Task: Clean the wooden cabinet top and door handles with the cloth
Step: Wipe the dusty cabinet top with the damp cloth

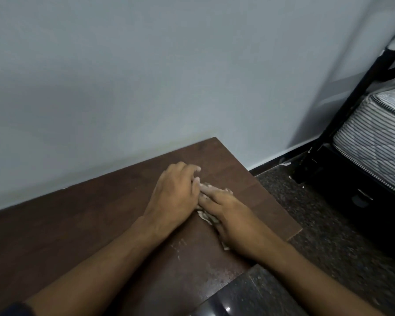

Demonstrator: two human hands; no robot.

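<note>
both forearms reach forward over the cabinet top (78,224); the left hand (176,195) lies palm-down with fingers loosely bent, the right hand (233,215) flat beside it, fingers touching.

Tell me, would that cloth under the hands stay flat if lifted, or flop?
Probably flop: the cloth lies crumpled and thin under the right hand and left hand. It looks light. Pushed, it should slide easily on the smooth cabinet top.

A pale, crumpled cloth (206,216) lies flat near the right end of the dark brown wooden cabinet top (82,224), mostly covered by my hands.
</note>
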